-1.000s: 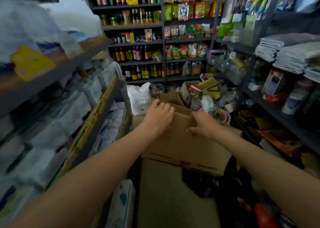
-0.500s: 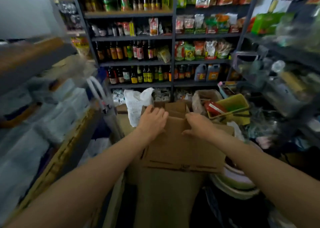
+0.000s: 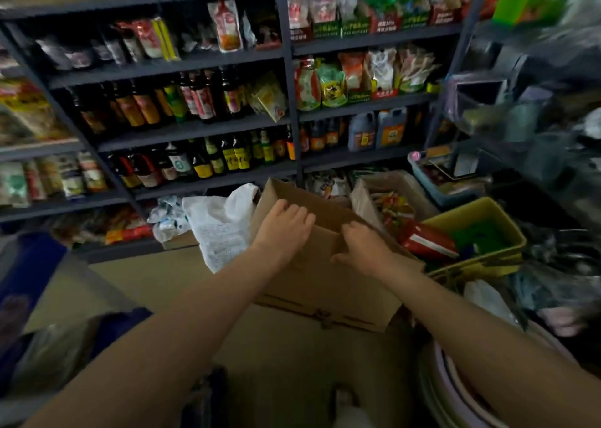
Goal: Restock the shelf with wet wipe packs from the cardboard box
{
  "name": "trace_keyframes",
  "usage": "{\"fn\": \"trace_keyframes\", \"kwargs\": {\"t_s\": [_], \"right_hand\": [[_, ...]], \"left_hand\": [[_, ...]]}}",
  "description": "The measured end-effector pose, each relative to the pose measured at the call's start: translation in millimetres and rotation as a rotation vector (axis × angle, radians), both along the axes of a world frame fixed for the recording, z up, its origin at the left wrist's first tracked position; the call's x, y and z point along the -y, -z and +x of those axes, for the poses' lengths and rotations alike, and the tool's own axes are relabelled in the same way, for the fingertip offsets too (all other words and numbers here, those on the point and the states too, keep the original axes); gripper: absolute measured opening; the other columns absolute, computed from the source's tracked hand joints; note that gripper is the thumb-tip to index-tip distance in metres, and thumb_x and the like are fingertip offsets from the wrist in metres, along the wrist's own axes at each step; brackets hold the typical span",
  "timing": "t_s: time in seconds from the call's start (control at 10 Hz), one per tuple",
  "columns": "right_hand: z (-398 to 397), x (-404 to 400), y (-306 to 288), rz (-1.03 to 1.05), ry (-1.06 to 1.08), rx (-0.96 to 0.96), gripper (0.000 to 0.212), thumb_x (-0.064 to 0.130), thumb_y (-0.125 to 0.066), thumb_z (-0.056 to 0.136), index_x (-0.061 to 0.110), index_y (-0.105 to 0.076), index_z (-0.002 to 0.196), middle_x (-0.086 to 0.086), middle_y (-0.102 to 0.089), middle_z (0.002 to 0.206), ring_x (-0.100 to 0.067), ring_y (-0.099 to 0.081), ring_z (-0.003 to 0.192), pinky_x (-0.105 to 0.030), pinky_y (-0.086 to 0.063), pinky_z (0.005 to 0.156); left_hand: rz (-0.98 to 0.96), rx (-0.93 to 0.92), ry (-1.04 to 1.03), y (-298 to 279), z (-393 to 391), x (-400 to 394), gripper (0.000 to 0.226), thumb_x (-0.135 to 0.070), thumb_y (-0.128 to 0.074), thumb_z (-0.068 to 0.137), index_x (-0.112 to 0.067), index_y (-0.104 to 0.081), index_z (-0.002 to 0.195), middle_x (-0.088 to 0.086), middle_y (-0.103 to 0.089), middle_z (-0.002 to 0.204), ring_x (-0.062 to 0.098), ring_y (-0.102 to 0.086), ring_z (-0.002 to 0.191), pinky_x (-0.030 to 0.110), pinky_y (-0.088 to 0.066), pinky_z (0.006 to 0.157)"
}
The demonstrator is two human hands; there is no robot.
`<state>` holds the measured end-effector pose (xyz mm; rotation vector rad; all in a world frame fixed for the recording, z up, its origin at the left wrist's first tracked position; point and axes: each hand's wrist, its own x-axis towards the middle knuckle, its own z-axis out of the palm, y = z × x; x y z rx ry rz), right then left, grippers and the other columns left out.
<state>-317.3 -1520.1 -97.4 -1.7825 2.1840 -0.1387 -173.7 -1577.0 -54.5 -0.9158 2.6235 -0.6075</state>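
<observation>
A plain brown box (image 3: 328,284) is held up in the aisle, tilted, its open top turned toward the shelves (image 3: 195,128), so what is inside cannot be seen. Its near face is bare cardboard with a taped seam along the lower edge. The left hand (image 3: 283,229) lies over the top flap, fingers curled on the cardboard; the right hand (image 3: 361,248) presses the same face just beside it, thumb spread, gripping the box. To the right, a yellow crate (image 3: 487,232) holds a red packet (image 3: 426,240) and green items. Behind it, an open carton (image 3: 390,196) holds colourful packets. A white bag (image 3: 221,229) sits left of the box.
</observation>
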Motion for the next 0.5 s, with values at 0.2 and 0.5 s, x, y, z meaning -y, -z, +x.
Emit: {"fn": "trace_keyframes", "kwargs": {"t_s": [0.2,0.5], "right_hand": [[-65.7,144.1,66.9,0.115,0.088,0.126,0.054,0.037,-0.066,0.083,0.009,-0.046,0.125,-0.009,-0.047,0.131,-0.024,-0.047,0.12,-0.031,-0.042,0.093],[-149.6,280.4,141.4,0.455,0.231,0.242,0.057,0.014,-0.051,0.093,0.013,-0.026,0.145,-0.011,-0.03,0.149,-0.026,-0.037,0.134,-0.034,-0.04,0.103]], "left_hand": [[0.096,0.066,0.015,66.9,-74.6,149.5,0.044,-0.019,-0.046,0.094,-0.008,-0.033,0.134,0.01,-0.043,0.133,0.028,-0.041,0.123,0.04,-0.026,0.108],[0.464,0.107,-0.044,127.5,-167.3,294.9,0.052,-0.01,-0.049,0.091,-0.012,-0.03,0.14,0.009,-0.033,0.145,0.026,-0.03,0.136,0.037,-0.027,0.11]]}}
